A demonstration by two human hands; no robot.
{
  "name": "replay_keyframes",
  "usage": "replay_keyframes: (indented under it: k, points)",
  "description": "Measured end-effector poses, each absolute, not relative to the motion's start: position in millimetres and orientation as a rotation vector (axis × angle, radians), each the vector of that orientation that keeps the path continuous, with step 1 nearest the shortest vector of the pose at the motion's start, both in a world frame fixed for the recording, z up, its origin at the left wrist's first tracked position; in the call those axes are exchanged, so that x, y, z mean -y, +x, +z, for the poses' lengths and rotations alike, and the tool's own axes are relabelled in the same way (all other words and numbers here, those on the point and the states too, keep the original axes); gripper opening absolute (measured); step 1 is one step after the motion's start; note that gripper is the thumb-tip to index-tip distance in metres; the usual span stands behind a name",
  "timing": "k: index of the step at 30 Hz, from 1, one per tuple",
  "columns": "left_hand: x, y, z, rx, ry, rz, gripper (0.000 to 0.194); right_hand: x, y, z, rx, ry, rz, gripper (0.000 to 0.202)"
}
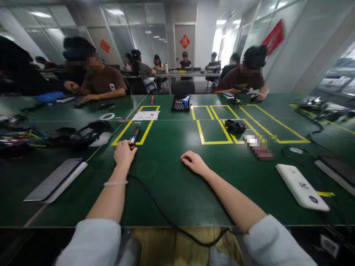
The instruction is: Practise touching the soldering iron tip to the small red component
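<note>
My left hand [124, 157] is closed around the rear end of a dark electric screwdriver [135, 133] with blue and orange parts. The tool lies within a yellow-taped rectangle, its tip pointing away from me. A white sheet of paper [146, 115] is just beyond the tip. My right hand [194, 162] rests on the green table with its fingers curled in, and nothing shows in them. From under my left wrist a black cable [158, 203] runs over the table edge to my lap.
A black tray [180, 103] holds a blue-and-white object [186, 100]. Inside the right tape lines sits a black device [235, 126]. A white power bank [301, 187] lies at right, a clipboard [57, 180] at left. Tangled cables flank both sides. Co-workers sit across the table.
</note>
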State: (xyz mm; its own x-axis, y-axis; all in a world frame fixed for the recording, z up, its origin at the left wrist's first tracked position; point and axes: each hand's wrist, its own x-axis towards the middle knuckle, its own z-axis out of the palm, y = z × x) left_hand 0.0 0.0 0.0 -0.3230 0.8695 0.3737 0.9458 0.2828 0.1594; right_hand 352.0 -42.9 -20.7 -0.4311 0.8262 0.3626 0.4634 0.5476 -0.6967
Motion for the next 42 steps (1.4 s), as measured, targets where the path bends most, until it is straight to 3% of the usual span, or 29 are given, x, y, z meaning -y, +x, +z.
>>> replay_keyframes:
  k: [3, 7, 12, 17, 20, 24, 33, 42]
  points:
    - [1.2, 0.2, 2.7, 2.306, -1.661, -0.465, 0.026, 42.9, 353.3, -20.8, 2.088, -1.036, 0.666, 0.010]
    - [7.0, 22.8, 9.8, 2.163, -1.779, -0.620, 0.029, 42.3, 352.7, -21.5, 2.082, -1.033, 0.662, 0.010]
    - [23.0, 91.9, 14.6, 2.068, -2.470, -1.093, 0.030, 41.5, 351.5, -23.9, 2.053, -1.021, 0.697, 0.015]
    - [41.8, 150.3, 6.8, 1.845, -2.956, -1.103, 0.033, 41.9, 351.6, -26.3, 2.044, -0.925, 0.801, 0.032]
    - [45.2, 159.7, -1.7, 1.892, -3.122, -1.162, 0.044, 42.7, 350.9, -25.5, 2.090, -0.907, 0.760, 0.024]
    - [44.0, 156.0, -7.1, 1.938, -3.212, -1.260, 0.053, 42.8, 349.8, -24.8, 2.096, -0.906, 0.785, 0.015]
    - [55.5, 158.8, 5.9, 1.710, -3.147, -1.156, 0.021, 39.1, 351.3, -26.9, 1.955, -1.000, 0.963, 0.017]
    - [59.6, 158.9, 11.0, 1.720, -3.151, -1.071, 0.024, 38.7, 353.0, -26.4, 1.904, -0.963, 1.048, 0.017]
